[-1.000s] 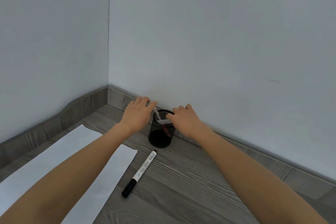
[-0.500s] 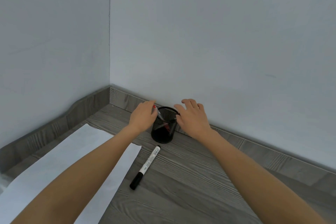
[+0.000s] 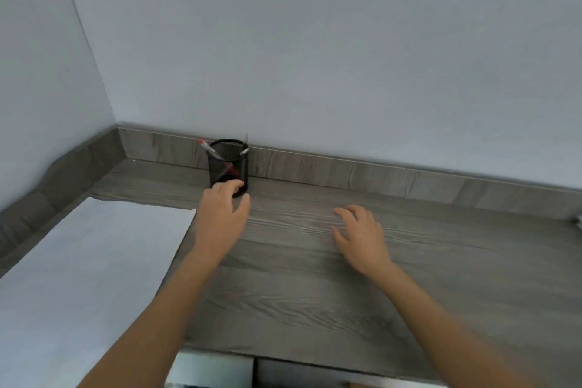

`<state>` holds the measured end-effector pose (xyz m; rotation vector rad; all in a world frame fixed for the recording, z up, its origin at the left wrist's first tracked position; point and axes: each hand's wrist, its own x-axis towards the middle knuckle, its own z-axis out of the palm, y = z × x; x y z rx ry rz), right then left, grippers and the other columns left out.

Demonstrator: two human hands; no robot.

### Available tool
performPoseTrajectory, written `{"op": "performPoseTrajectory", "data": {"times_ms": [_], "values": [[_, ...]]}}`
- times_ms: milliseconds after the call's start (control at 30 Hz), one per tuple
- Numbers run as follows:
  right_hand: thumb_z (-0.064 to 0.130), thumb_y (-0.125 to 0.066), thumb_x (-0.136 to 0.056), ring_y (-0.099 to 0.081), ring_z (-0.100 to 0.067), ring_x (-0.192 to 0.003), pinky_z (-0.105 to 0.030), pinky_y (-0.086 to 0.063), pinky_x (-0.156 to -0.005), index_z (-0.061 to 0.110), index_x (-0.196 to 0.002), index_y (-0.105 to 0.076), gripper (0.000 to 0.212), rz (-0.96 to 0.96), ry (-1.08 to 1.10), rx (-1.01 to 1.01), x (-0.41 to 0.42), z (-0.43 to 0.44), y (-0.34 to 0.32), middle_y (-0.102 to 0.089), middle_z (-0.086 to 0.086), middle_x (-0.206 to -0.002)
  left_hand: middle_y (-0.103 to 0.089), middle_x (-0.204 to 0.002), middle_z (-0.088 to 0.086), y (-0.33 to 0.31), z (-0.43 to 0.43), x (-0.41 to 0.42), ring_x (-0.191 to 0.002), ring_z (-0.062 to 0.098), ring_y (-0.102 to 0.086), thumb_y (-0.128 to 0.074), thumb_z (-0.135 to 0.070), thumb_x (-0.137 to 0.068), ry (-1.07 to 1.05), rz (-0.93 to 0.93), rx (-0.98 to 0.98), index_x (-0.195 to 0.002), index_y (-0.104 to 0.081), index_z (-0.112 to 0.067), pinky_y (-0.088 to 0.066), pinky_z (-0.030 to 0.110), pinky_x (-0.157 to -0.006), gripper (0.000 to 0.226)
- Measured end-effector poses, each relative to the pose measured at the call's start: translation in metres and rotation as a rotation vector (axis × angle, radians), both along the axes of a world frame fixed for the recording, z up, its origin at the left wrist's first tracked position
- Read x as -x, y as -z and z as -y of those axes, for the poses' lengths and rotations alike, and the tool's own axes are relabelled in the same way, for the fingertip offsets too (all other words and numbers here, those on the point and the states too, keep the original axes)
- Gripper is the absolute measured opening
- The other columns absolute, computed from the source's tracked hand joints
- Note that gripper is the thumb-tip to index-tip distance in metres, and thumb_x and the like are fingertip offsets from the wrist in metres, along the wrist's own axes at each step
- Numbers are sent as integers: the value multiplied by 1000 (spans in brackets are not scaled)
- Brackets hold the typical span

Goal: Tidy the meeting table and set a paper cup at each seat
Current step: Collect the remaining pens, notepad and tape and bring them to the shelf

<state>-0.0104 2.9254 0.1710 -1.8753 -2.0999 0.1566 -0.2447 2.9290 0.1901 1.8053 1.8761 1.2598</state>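
Observation:
A black mesh pen holder [image 3: 227,157] stands against the back trim of the grey wood table [image 3: 315,277], with a red-capped pen [image 3: 206,148] and another pen leaning inside. My left hand [image 3: 220,214] hovers just in front of the holder's base, fingers bent down and thumb apart, with nothing visibly in it. My right hand [image 3: 362,236] is spread low over bare table to the right, holding nothing. The black-and-white marker seen earlier is out of sight, possibly under my left hand or arm. No paper cup is in view.
A large white sheet of paper [image 3: 88,277] lies on the left part of the table, partly under my left forearm. Walls meet at the back left corner. The table's front edge [image 3: 315,359] runs along the bottom. A small object pokes in at the far right edge [image 3: 578,219].
Both hands have come off the pen holder toward me, the right one moving well to the right. The pens now stand in the holder. The view has shifted and the marker has disappeared under my left arm.

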Motion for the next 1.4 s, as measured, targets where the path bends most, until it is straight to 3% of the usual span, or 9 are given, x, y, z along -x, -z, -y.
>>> {"op": "performPoseTrajectory", "data": {"times_ms": [300,467,600,667,767,867,1100,1267,1400], "values": [[32,-41,-94,-29,-30,-132,-45,-26,-106,18,-134,-37,43,-104,359,33,-127,167,23,-33,-12,-144,-58,-110,8,53,118,-178,-107,27,-50,-44,-23,-94,405,-87,223,-108,-59,-9,-41,39,-92,25],[27,-48,-90,-36,-37,-129,-52,-34,-101,10,-126,-49,41,-192,769,-41,-199,321,61,-43,-19,-136,-68,-84,9,63,215,-281,-81,32,-61,-38,-31,-81,759,-332,84,-82,-68,-11,-49,36,-69,36],[30,-44,-92,-32,-28,-130,-42,-32,-106,16,-133,-39,43,-375,1160,131,-226,441,101,-39,-9,-140,-66,-102,9,94,294,-351,-101,27,-57,-39,-35,-85,1131,-383,327,-101,-66,-9,-45,36,-84,41],[32,-42,-93,-32,-25,-130,-39,-33,-106,18,-134,-36,44,-457,1323,180,-224,498,115,-38,-7,-141,-67,-96,7,112,333,-379,-100,27,-59,-37,-38,-82,1291,-429,466,-100,-65,-8,-47,39,-85,45],[31,-41,-94,-35,-24,-128,-36,-33,-105,18,-133,-37,42,-576,1547,183,-210,560,128,-40,-6,-139,-64,-84,1,135,375,-415,-100,30,-60,-47,-23,-92,1459,-482,629,-95,-63,-6,-43,34,-81,24],[32,-42,-94,-38,-24,-126,-34,-34,-102,17,-133,-38,42,-650,1735,147,-197,607,135,-44,-7,-136,-68,-106,16,154,416,-446,-104,30,-60,-51,-16,-91,1625,-594,650,-104,-63,-1,-42,33,-82,23],[34,-41,-94,-39,-20,-126,-31,-34,-103,16,-130,-42,40,-746,2035,107,-191,674,147,-47,-4,-134,-65,-113,13,167,499,-509,-107,27,-59,-51,-16,-91,1941,-678,709,-110,-61,-5,-45,34,-90,23],[32,-39,-95,-40,-20,-123,-30,-33,-100,15,-126,-46,36,-759,2142,117,-229,702,152,-49,-4,-131,-65,-108,13,171,534,-571,-99,27,-59,-47,-16,-92,2001,-688,701,-111,-61,-6,-40,27,-77,26],[31,-40,-94,-44,-21,-120,-29,-35,-98,14,-124,-49,36,-781,2199,84,-276,719,154,-50,-6,-129,-65,-93,11,170,551,-641,-91,28,-60,-49,-14,-91,2013,-651,690,-103,-63,-5,-45,34,-77,21]]}}
